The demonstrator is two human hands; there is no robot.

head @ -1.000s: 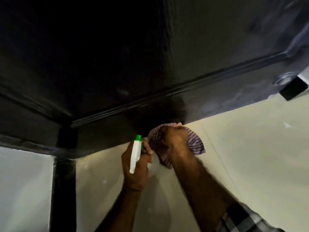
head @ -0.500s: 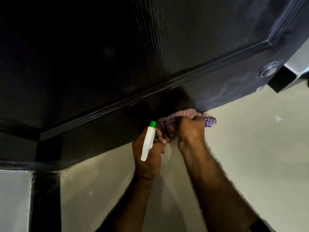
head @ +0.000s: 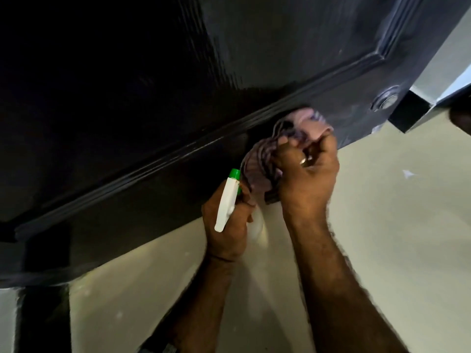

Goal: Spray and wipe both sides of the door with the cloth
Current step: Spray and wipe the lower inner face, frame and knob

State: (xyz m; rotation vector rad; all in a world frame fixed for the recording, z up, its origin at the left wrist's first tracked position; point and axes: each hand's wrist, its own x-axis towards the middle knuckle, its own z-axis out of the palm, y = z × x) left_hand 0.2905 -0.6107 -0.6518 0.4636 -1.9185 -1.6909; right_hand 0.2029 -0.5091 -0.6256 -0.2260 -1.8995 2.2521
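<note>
Head view: right hand point(head: 307, 171), ring on one finger, clenches a bunched striped purple cloth point(head: 285, 138) and presses it against the bottom rail of the black panelled door point(head: 153, 103), just below the moulding. Left hand point(head: 226, 225) grips a white spray bottle point(head: 226, 202) with green nozzle, just beside the cloth. Pale floor point(head: 382, 225) below; round fitting point(head: 385, 101) near the door's edge.
</note>
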